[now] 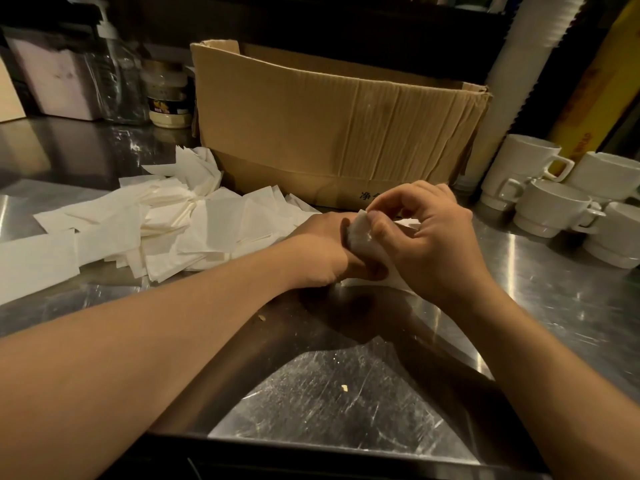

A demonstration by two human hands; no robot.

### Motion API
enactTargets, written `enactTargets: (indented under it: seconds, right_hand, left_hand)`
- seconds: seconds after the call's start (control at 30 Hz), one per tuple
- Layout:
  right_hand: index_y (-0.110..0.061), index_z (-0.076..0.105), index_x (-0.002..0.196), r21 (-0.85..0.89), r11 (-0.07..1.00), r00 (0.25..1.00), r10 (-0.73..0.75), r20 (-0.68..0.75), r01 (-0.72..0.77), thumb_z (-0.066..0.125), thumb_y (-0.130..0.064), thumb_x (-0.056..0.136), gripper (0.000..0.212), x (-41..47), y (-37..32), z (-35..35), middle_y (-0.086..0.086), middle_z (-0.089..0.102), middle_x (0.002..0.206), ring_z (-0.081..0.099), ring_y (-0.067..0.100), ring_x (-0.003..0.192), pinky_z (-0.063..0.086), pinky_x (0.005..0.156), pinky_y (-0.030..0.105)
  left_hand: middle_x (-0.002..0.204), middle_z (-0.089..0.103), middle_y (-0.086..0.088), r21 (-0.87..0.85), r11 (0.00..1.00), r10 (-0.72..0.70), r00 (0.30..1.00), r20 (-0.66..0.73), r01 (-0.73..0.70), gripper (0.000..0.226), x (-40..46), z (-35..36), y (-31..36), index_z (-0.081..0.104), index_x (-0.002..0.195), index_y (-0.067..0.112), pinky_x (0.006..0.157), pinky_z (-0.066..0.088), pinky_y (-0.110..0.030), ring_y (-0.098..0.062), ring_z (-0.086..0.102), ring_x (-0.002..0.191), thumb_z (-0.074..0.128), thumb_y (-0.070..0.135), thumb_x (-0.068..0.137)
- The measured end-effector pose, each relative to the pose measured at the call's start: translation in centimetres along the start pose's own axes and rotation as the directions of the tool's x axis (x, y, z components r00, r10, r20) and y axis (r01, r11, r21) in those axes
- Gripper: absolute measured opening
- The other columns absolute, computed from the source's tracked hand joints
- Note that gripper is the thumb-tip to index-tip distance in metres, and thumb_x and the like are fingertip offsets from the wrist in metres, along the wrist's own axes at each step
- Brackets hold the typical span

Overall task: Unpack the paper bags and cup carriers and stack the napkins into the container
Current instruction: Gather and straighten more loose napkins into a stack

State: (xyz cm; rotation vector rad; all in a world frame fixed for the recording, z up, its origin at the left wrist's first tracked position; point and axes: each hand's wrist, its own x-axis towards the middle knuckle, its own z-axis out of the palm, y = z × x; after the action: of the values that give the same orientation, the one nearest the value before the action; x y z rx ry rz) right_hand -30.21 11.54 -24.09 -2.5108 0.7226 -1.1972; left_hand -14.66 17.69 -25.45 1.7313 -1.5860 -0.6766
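Steel counter (571,306) — both hands gripping napkin stack (360,233), cardboard box (329,126) behind

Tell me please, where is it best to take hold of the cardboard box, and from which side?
Probably grip the cardboard box by its open top rim, from above, at its left and right ends. Its top is open, and its front wall is broad and flat, with nothing for a hand to close on.

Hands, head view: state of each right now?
Left hand: grips the small stack of napkins.
Right hand: pinches the top edge of the same stack.
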Motion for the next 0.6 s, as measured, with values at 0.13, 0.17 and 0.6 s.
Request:
enactTargets:
  seconds: [0.13,0.17,0.6]
  right_hand:
    - [-0.051,0.060,0.087,-0.043,0.999,0.995,0.017,0.095,-0.013,0.063,-0.051,0.089,0.004,0.0,0.6,-0.6,-0.021,0.055,0.100,0.045,0.012,0.112,0.039,0.100,0.053]
    - [-0.052,0.059,0.086,-0.048,0.998,0.993,0.034,0.109,-0.029,0.065,-0.048,0.090,0.008,0.1,0.7,-0.7,-0.021,0.053,0.100,0.043,0.013,0.113,0.037,0.101,0.052]
    - [-0.039,0.061,0.100,0.339,0.941,0.989,0.030,-0.148,0.022,0.061,-0.018,0.101,0.021,0.5,1.8,-2.8,-0.023,0.067,0.094,0.063,0.000,0.092,0.056,0.080,0.020]
  left_hand:
    - [0.106,0.071,0.011,-0.004,1.000,-0.001,1.000,-0.018,0.001,0.041,-0.1,0.1,0.0,0.061,0.111,0.043,0.101,0.054,-0.044,-0.015,0.066,0.105,0.088,0.036,0.080]
    - [0.104,0.073,0.012,-0.017,1.000,-0.002,1.000,-0.028,0.002,0.042,0.0,0.2,-0.1,0.063,0.109,0.043,0.099,0.055,-0.044,-0.013,0.067,0.102,0.089,0.036,0.078]
    - [0.102,0.069,0.016,-0.034,0.999,-0.001,0.999,-0.040,0.000,0.036,-0.1,-0.3,-0.5,0.064,0.111,0.038,0.095,0.054,-0.032,-0.007,0.062,0.099,0.086,0.035,0.083]
